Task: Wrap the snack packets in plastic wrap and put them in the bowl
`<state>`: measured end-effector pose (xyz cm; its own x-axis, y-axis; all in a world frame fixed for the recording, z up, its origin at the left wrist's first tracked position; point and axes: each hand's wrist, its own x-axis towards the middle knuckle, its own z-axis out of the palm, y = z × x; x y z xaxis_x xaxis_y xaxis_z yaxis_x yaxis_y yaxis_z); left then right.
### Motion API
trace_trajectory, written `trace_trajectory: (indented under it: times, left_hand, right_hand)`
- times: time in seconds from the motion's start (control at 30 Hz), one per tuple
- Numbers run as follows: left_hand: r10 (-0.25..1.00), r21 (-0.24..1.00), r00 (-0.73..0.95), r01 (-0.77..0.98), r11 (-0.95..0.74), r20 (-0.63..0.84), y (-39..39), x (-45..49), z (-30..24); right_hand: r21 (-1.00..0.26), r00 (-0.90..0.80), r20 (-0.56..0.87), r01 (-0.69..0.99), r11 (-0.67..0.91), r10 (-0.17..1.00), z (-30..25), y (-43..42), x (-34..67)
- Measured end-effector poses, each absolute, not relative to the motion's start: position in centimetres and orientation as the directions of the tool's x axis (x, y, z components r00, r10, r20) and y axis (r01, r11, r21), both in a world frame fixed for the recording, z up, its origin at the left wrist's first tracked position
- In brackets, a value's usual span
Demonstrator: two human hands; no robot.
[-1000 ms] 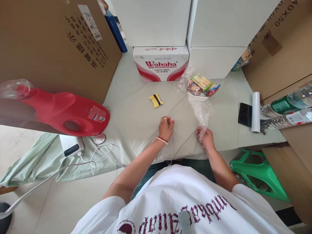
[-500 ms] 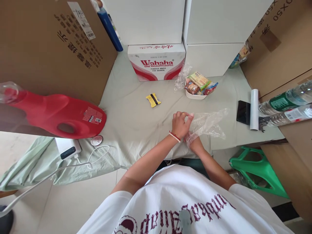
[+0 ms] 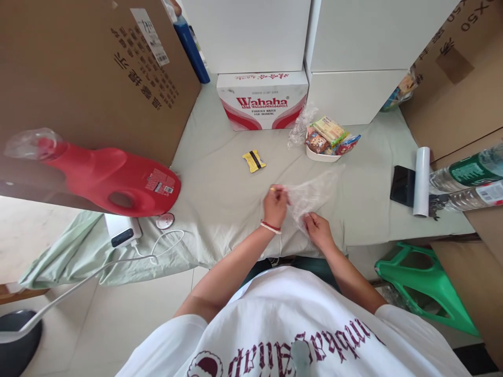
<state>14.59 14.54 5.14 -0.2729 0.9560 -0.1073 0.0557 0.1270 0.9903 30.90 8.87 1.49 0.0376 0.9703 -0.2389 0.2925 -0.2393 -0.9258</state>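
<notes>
A clear bag pinched in both my grips, its free end to the upper right

I have the bag just right of the frame's middle, spread over the pale cloth of the table. Its long axis runs on a diagonal, from the lower left, where I hold it, to the upper right, where it narrows to a loose corner pointing past the front of a white bowl.

My left grip is closed on the bag's left edge, fingers curled in. My right grip nips the lower edge between thumb and fingers, lower in the frame and a little to the right.

The bowl, right of centre and above the bag, is heaped with wrapped snacks; crumpled clear plastic lies against its left side. Above my left grip, a yellow packet lies apart, its dark band slanting from upper left to lower right.
</notes>
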Motion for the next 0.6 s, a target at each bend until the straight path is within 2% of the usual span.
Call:
trace_trajectory:
  times: [0.03,0.07,0.17,0.27,0.4,0.47,0.5,0.57,0.6]
  left_hand:
    - [0.904,0.977,-0.369,-0.057,0.207,-0.214,14.4,13.0,4.6]
    - [0.869,0.965,-0.420,-0.097,0.244,-0.262,14.0,11.5,4.2]
    - [0.790,0.939,-0.509,-0.150,0.310,-0.342,11.1,8.1,3.7]
    - [0.742,0.895,-0.503,-0.197,0.401,-0.443,6.0,6.0,3.8]
    - [0.721,0.804,-0.365,-0.178,0.567,-0.589,0.2,3.0,4.5]
    - [0.730,0.834,-0.451,-0.066,0.547,-0.514,-0.7,0.9,5.4]
    - [0.737,0.866,-0.540,0.030,0.499,-0.406,-0.6,-0.1,6.0]
    - [0.740,0.875,-0.667,0.308,0.374,-0.081,0.6,-1.4,7.6]
    - [0.755,0.834,-0.651,0.458,0.308,0.078,1.5,-1.6,8.4]
  right_hand:
    - [-0.936,0.052,-0.269,0.220,-0.274,0.962,1.7,8.8,30.8]
    - [-0.941,0.067,-0.309,0.125,-0.315,0.949,1.9,8.9,30.7]
    - [-0.921,0.092,-0.387,-0.098,-0.378,0.918,2.4,9.5,29.9]
    - [-0.923,0.092,-0.375,-0.123,-0.363,0.922,2.6,10.3,29.1]
    - [-0.938,0.079,-0.346,-0.065,-0.342,0.935,2.4,10.9,28.6]
    - [-0.945,0.083,-0.328,-0.030,-0.327,0.941,2.1,10.9,28.6]
    - [-0.947,0.085,-0.320,-0.011,-0.321,0.944,1.9,10.9,28.7]
    - [-0.950,0.087,-0.306,0.033,-0.309,0.948,1.6,10.7,28.9]
    - [-0.952,0.087,-0.296,0.060,-0.301,0.951,1.5,10.7,29.0]
